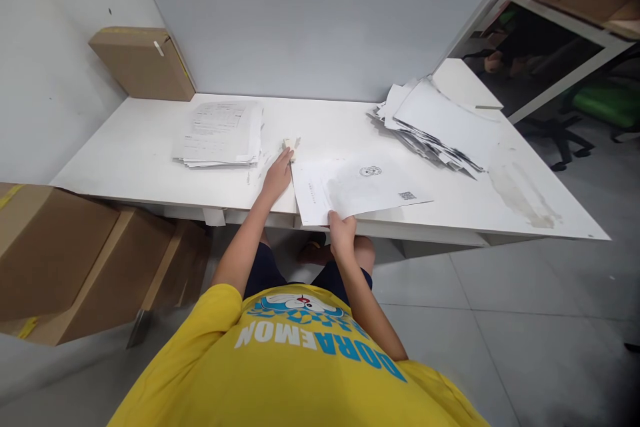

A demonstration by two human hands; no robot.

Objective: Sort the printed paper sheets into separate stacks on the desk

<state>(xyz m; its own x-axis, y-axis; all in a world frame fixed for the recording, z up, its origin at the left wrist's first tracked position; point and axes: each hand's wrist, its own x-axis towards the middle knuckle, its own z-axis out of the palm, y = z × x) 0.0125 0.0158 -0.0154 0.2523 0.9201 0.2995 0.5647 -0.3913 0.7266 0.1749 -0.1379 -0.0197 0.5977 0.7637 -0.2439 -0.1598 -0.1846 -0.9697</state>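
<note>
My left hand [279,177] is closed at the far left corner of a white printed sheet [350,188], its fingers on a small cream-coloured object [289,145] that is too small to name surely. Part of that object is hidden under the fingers. With thumb and fingers, my right hand [343,232] grips the sheet's near edge. The sheet lies slanted on the white table and juts past its front edge. It bears a round black logo, a square code and some small text.
A stack of printed papers [220,133] lies on the white table [125,170] to the left, a messier pile [435,123] to the right. Behind stands a cardboard box [140,67] by the partition. More cartons [55,247] lean at the lower left. A green chair [607,103] is at far right.
</note>
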